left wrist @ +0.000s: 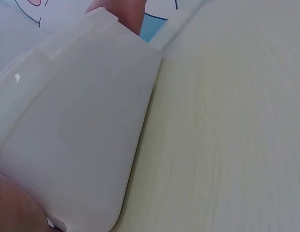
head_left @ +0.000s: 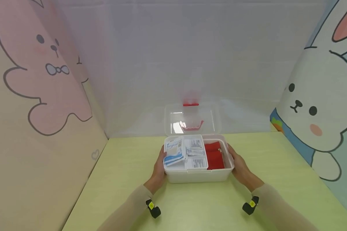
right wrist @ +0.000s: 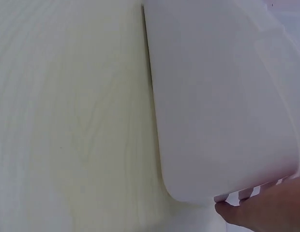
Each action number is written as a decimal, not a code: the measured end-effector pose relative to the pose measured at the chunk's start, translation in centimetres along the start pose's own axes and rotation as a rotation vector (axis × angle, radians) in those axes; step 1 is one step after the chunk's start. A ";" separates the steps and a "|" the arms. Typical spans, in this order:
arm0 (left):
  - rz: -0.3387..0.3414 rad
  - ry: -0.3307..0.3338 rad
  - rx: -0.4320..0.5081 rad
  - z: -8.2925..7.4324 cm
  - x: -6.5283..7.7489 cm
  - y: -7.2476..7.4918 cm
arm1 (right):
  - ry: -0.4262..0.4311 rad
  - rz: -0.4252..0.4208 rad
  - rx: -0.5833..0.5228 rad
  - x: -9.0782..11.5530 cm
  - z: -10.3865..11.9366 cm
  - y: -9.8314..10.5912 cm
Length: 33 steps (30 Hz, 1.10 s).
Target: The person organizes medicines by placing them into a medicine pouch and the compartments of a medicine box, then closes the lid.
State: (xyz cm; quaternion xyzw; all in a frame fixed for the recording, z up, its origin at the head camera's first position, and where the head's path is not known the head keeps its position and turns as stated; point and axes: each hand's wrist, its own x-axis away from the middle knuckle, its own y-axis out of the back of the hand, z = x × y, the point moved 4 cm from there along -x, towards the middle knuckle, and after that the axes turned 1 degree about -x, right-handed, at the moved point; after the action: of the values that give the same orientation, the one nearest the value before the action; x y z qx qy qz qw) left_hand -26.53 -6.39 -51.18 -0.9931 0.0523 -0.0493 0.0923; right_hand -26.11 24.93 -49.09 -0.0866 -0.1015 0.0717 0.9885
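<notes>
A white plastic first-aid box stands near the back of the table, its clear lid swung back behind it. A white inner tray fills its left part, carrying a surgical packet and several small white sachets. Red fabric pouches lie in the right part. My left hand grips the box's left end, and my right hand holds the right end. Up close in the right wrist view, the fingers lie along the box's end, partly hidden.
The pale yellow-green table runs in front of the box and to both sides. A white curtain hangs close behind the lid. Printed cartoon panels flank the table, and each wrist wears a small black camera.
</notes>
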 end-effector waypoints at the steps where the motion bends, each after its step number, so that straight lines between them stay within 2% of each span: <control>1: -0.002 0.006 -0.004 0.0 0.1 0.0 | 0.003 0.009 -0.005 0.1 -0.1 0.0; 5: -0.008 0.017 -0.016 0.1 0.6 0.2 | 0.008 0.023 -0.001 0.7 -0.3 -0.3; 11: -0.021 0.028 -0.007 0.1 1.4 0.3 | -0.005 -0.015 0.046 1.8 -0.6 -0.7; 18: -0.013 0.041 -0.021 0.3 3.1 0.4 | -0.025 -0.031 0.039 3.2 -1.0 -1.2; 25: -0.017 0.058 -0.012 0.6 4.7 0.5 | -0.026 -0.030 0.095 4.7 -1.3 -1.6; 33: -0.009 0.053 -0.005 0.5 6.3 -0.1 | -0.020 -0.021 0.099 6.0 -1.5 -1.6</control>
State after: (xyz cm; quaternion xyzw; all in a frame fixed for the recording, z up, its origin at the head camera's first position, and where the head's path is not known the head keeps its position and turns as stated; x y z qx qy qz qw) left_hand -20.27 -6.90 -51.07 -0.9919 0.0505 -0.0759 0.0882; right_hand -19.74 24.10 -49.11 -0.0359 -0.1086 0.0670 0.9912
